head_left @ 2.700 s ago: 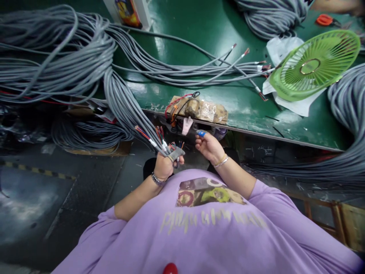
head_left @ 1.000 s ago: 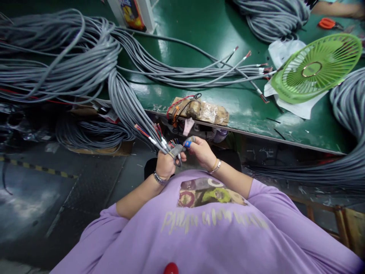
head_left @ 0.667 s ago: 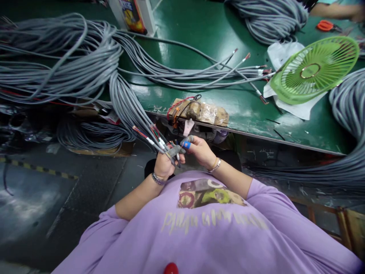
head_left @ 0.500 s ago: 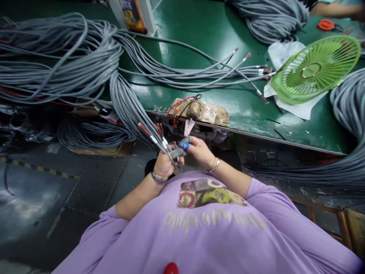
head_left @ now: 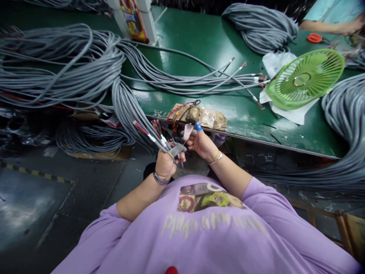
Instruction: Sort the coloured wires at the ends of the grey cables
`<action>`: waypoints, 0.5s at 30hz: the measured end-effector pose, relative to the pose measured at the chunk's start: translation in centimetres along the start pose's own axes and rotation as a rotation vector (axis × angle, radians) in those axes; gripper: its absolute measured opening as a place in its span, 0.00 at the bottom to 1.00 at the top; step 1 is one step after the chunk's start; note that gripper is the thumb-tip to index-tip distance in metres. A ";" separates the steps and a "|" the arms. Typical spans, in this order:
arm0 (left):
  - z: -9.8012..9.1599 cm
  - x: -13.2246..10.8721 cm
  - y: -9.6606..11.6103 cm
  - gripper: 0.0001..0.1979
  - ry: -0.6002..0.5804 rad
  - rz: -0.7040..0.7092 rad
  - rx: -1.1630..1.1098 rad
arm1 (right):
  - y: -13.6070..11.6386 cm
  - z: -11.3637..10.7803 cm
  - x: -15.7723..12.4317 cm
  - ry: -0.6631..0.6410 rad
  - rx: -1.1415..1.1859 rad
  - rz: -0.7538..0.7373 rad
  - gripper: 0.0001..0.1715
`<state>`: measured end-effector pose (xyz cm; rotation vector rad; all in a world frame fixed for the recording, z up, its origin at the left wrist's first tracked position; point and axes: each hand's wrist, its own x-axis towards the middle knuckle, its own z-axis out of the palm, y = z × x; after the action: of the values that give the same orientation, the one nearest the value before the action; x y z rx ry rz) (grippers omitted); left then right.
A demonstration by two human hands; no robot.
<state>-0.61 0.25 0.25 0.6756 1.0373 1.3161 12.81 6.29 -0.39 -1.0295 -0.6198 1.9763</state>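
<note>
My left hand [head_left: 167, 163] is closed around the ends of several grey cables [head_left: 155, 141], low in front of the bench edge. Thin coloured wires [head_left: 156, 127] fan out of the stripped ends. Grey wrapping covers the left thumb, which presses on one cable end. Just to the right is my right hand [head_left: 202, 144], its thumb, wrapped in blue, raised away from loosely bent fingers. A thin orange wire reaches from the left hand toward those fingertips; I see no firm grip on it. Beside the right fingers hangs a pale pink flat piece [head_left: 188, 132].
A worn wooden block [head_left: 211, 118] with red and black wires lies at the edge of the green bench [head_left: 182, 57]. Large grey cable coils [head_left: 71, 68] cover the left. A green fan [head_left: 308, 78], orange-handled cutters [head_left: 314, 38] and a co-worker's arm [head_left: 327, 27] are at right.
My right hand has drawn apart from the left one, and its thumb has lifted up. The left hand still holds the cables. The view has tilted slightly.
</note>
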 end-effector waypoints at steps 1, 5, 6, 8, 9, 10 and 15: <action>0.2 0.2 0.1 0.10 -0.002 -0.008 -0.003 | -0.4 0.3 0.1 -0.017 -0.005 -0.014 0.32; 0.7 0.8 0.2 0.10 -0.003 -0.021 0.009 | -0.8 0.8 0.3 -0.052 -0.011 -0.131 0.27; 0.7 0.8 0.2 0.10 -0.001 -0.024 0.013 | -0.7 0.8 0.3 -0.054 -0.003 -0.140 0.27; 0.7 0.8 0.1 0.10 0.004 -0.031 0.014 | -0.2 0.7 0.2 -0.048 0.013 -0.138 0.28; 0.6 0.8 0.1 0.10 0.008 -0.034 0.015 | 0.0 0.5 0.2 -0.041 0.020 -0.145 0.29; 0.6 0.8 0.1 0.10 0.011 -0.037 0.016 | 0.3 0.4 0.2 -0.033 0.024 -0.164 0.30; 0.7 0.8 0.2 0.10 0.001 -0.027 0.021 | 1.3 0.3 0.7 -0.062 0.045 -0.189 0.32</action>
<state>-0.14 1.13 0.56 0.6743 1.0589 1.2835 11.74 6.11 -1.40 -0.8526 -0.6782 1.8537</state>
